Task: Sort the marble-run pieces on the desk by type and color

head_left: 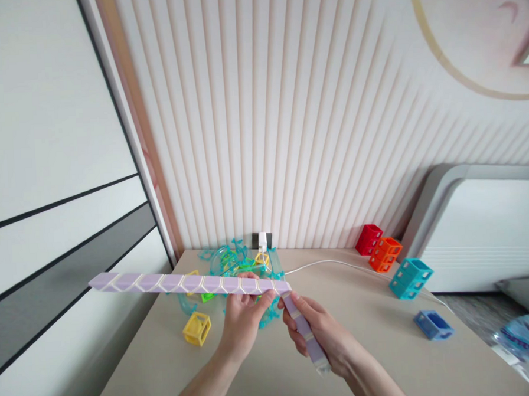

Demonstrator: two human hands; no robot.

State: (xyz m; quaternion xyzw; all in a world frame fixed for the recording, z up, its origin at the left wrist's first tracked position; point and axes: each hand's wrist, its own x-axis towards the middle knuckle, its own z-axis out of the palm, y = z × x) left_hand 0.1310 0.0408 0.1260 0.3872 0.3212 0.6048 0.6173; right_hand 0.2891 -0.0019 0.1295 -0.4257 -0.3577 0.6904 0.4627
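Observation:
A long lilac snake puzzle (pixel 162 282), crossed by pale slanted seams, is held above the table. Its long part stretches straight out to the left, and near its right end it bends down toward me. My left hand (pixel 243 317) is closed around the straight part close to the bend, thumb in front and fingers behind. The short bent end lies in my right hand (pixel 318 325), whose fingers wrap round it just below the corner. Behind the puzzle, partly hidden by it and my left hand, is a clutter of teal see-through plastic pieces (pixel 227 259).
A yellow open cube (pixel 197 329) sits on the table (pixel 167 374) at left. To the right stand red blocks (pixel 368 240), orange blocks (pixel 385 254), teal blocks (pixel 410 278) and a blue block (pixel 433 324). A white cable (pixel 330 261) runs from a wall plug (pixel 262 241).

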